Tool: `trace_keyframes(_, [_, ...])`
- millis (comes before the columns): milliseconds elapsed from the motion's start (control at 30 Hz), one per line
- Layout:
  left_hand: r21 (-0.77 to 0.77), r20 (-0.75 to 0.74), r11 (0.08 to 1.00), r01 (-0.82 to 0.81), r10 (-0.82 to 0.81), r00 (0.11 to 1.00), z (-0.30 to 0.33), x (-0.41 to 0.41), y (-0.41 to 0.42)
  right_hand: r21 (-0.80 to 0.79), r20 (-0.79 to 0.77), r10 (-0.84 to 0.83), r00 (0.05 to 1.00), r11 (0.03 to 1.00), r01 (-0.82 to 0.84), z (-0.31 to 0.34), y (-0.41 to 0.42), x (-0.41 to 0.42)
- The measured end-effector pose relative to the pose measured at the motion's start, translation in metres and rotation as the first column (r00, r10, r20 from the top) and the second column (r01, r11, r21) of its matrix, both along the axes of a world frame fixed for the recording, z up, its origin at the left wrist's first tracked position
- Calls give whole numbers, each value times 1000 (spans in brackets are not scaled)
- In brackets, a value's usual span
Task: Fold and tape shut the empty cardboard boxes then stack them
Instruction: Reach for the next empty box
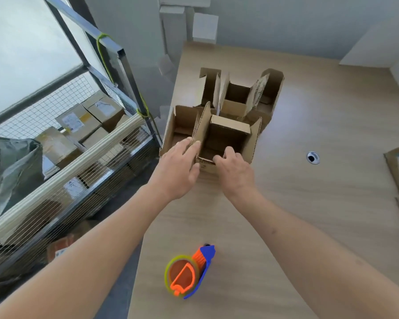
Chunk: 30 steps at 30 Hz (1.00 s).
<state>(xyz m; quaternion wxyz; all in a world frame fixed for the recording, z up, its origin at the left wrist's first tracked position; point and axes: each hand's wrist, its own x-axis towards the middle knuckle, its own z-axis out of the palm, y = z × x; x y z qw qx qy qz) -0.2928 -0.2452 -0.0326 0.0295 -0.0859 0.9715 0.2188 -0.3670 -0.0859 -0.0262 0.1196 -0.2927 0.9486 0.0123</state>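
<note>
On a pale wooden bench (309,180) seen from above, the job looks barely begun: several small cardboard boxes stand clustered toward the far left part, every one with its flaps up and none visibly taped or stacked. To the left of the bench, a wire-mesh cage (62,162) holds sealed parcels that do not seem part of this task. Farthest back stand two open boxes, one on the left (209,88) and one on the right (237,97), touching each other, with more cardboard behind them. Nearest the person is the box being worked on (226,143), its top open and its flaps upright. The left hand (177,169) has straight fingers laid against the box's left flap, while the right hand (233,169) curls its fingers over the near edge of the box. By this view, folding has only started here; taping and stacking all remain. Close to the near edge lies a tape dispenser (189,272), orange and blue, untouched and well apart from both hands.
</note>
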Motion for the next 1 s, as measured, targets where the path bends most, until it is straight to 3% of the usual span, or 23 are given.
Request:
trace_keyframes(467, [24,21,983,181,-182,983,23,13,44,203,42,-201,979,961,188,22,81,55])
trace_keyframes(667, [-11,167,964,264,-259,951,20,23,93,247,44,-158,986,959,143,17,143,74])
trace_keyframes(867, [180,397,915,360,-403,825,4,43,156,193,34,-50,998,980,42,9,209,78])
trace_keyframes(1000, [221,400,931,291,-359,843,-7,56,191,173,41,-10,999,985,3,6,236,75])
